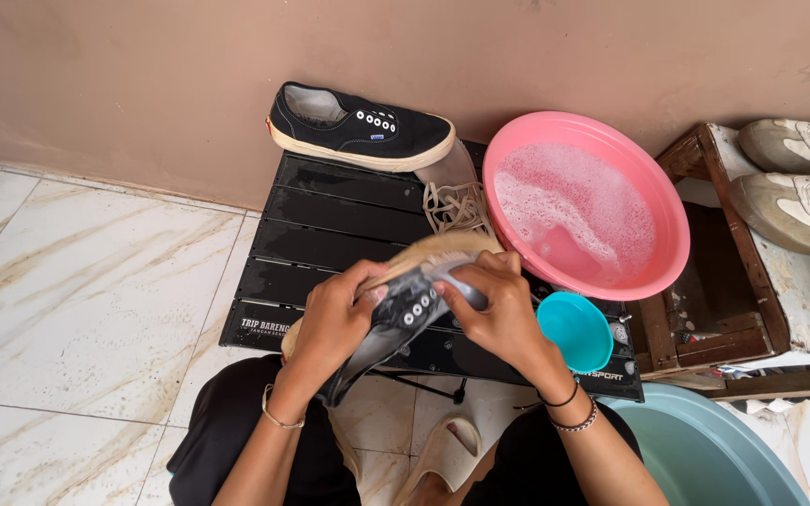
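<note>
While we scan from the left, our left hand [335, 319] comes first: fingers curled tight round the heel end of a wet black sneaker [403, 314], held sole-up over the front edge of the black slatted folding table [330, 225]. Our right hand [497, 314] is closed round the toe end, thumb pressed by the eyelets; whether it also holds a brush we can't tell.

Behind on the table sits the 2nd black sneaker [360, 126], upright vs. the wall, w/ a heap of cream laces [457, 204] just beside it. Further right: pink basin [585, 201] of suds overhanging the table edge, a small teal bowl [574, 330] near our right wrist, then white shoes [799, 183] on a wooden crate.

Risks, as we judge: the soapy shoe could slip from our grip onto the wet tiles; an elbow nudge could tip the teal bowl, or shift the overhanging basin & spill suds.
</note>
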